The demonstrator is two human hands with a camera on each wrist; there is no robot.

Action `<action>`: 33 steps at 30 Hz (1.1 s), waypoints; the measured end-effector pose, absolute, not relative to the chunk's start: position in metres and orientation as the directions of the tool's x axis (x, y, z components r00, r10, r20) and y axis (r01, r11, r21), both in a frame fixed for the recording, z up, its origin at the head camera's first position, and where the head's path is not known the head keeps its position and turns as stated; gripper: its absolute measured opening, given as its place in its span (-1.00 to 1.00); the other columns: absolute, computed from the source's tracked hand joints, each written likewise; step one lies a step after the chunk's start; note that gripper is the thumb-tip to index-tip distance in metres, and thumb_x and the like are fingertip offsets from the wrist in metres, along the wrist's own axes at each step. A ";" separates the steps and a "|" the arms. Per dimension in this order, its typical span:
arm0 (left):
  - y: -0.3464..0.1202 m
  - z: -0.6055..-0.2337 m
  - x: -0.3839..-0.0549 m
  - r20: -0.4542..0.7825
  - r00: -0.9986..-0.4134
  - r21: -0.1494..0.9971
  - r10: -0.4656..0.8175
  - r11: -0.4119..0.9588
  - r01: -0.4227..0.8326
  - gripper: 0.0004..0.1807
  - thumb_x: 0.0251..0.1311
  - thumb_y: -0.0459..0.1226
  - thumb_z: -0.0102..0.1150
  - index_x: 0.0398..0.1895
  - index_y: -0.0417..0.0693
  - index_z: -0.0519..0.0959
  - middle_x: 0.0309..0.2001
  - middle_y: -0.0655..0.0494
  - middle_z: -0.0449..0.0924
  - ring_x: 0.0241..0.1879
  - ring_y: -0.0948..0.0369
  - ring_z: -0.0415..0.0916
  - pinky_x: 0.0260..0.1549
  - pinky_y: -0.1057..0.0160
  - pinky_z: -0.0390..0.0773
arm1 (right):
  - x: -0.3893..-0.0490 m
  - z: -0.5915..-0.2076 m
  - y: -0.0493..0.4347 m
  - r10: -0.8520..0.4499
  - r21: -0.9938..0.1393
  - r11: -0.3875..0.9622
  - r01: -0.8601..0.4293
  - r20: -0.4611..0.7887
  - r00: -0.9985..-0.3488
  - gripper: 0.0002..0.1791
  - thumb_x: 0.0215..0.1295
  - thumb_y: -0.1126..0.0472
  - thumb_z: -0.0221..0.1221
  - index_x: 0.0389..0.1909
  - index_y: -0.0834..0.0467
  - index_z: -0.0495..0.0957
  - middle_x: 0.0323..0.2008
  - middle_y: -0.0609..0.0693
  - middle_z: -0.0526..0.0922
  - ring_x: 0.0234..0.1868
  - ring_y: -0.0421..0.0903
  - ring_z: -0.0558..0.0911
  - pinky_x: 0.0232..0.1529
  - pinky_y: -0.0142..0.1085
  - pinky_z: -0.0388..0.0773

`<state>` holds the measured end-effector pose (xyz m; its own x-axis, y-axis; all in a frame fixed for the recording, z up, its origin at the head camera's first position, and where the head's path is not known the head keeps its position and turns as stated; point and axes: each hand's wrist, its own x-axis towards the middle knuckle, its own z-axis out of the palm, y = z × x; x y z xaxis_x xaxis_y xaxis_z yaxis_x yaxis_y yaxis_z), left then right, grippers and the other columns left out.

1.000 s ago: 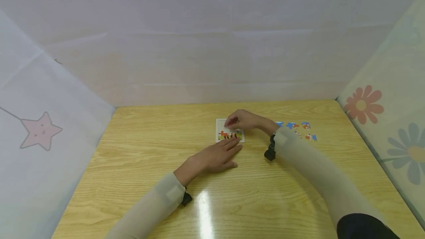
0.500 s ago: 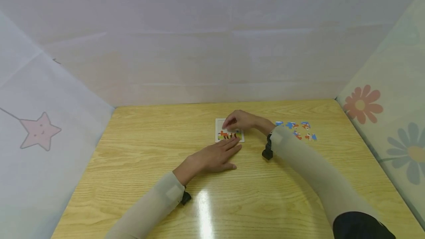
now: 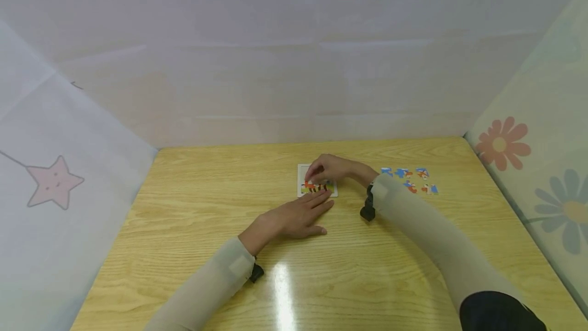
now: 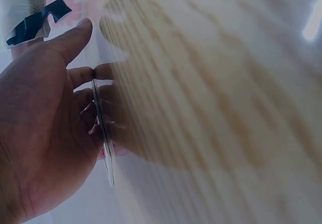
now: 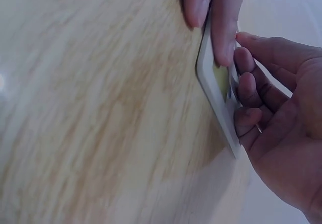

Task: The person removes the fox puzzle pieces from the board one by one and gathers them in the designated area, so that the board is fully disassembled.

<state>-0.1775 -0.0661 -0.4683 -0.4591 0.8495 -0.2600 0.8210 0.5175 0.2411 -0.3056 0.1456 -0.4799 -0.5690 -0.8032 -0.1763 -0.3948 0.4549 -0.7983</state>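
Note:
A small square puzzle board (image 3: 300, 167) with a pale rim lies on the table, and an orange-and-green picture fills its lower strip. My left hand (image 3: 298, 218) rests with straight fingers on the board's near edge; the left wrist view shows the board (image 4: 104, 133) side-on at those fingers. Over the upper part of the board, my right hand (image 3: 333, 167) has its thumb and curled fingers together, pinching a puzzle piece that they almost wholly hide. In the right wrist view, the right hand's fingertips (image 5: 246, 83) are down at the board's surface.
Several loose puzzle pieces (image 3: 422, 173) in blue, orange and white lie to the right, partly beside the right sleeve (image 3: 422, 223). The wooden table (image 3: 206, 183) ends at a pale cloth wall (image 3: 257, 91) behind, with printed cloth at both sides.
The right hand has shifted slightly left and toward the near side over the board, showing more of the loose pieces behind the sleeve. The left hand has stayed almost still.

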 end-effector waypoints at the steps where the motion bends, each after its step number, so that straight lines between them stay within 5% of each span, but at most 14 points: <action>1: -0.066 -0.469 -0.178 -0.259 -0.459 0.243 0.850 0.517 0.821 -0.12 0.63 0.20 -0.14 0.75 -0.08 -0.08 0.75 -0.01 -0.36 0.72 0.08 -0.37 0.67 0.03 -0.11 | -0.306 -0.480 0.146 -0.807 -0.802 0.451 -0.392 -0.178 -0.563 -0.78 0.55 0.30 0.23 0.09 0.23 0.75 -0.11 0.00 0.80 -0.16 -0.13 0.72 -0.05 -0.27 0.67; 18: -0.065 -0.471 -0.179 -0.254 -0.460 0.252 0.851 0.517 0.818 -0.10 0.62 0.22 -0.13 0.75 -0.08 -0.08 0.75 -0.02 -0.36 0.72 0.09 -0.36 0.67 0.05 -0.11 | -0.305 -0.477 0.142 -0.801 -0.839 0.430 -0.332 -0.186 -0.569 -0.84 0.57 0.35 0.18 -0.01 0.32 0.69 -0.24 0.14 0.75 -0.31 -0.06 0.65 -0.24 -0.25 0.61; 33: -0.064 -0.471 -0.179 -0.263 -0.463 0.243 0.847 0.522 0.817 -0.10 0.61 0.22 -0.12 0.75 -0.06 -0.09 0.75 -0.02 -0.37 0.72 0.09 -0.36 0.67 0.07 -0.12 | -0.303 -0.479 0.139 -0.767 -0.868 0.412 -0.279 -0.164 -0.621 -0.87 0.49 0.43 0.22 -0.06 0.40 0.67 -0.25 0.16 0.78 -0.28 -0.09 0.72 -0.21 -0.29 0.66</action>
<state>-0.1786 -0.0644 -0.4708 -0.4628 0.8466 -0.2628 0.8173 0.5224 0.2432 -0.3025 0.1387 -0.4792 -0.6207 -0.7667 -0.1643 -0.2787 0.4116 -0.8677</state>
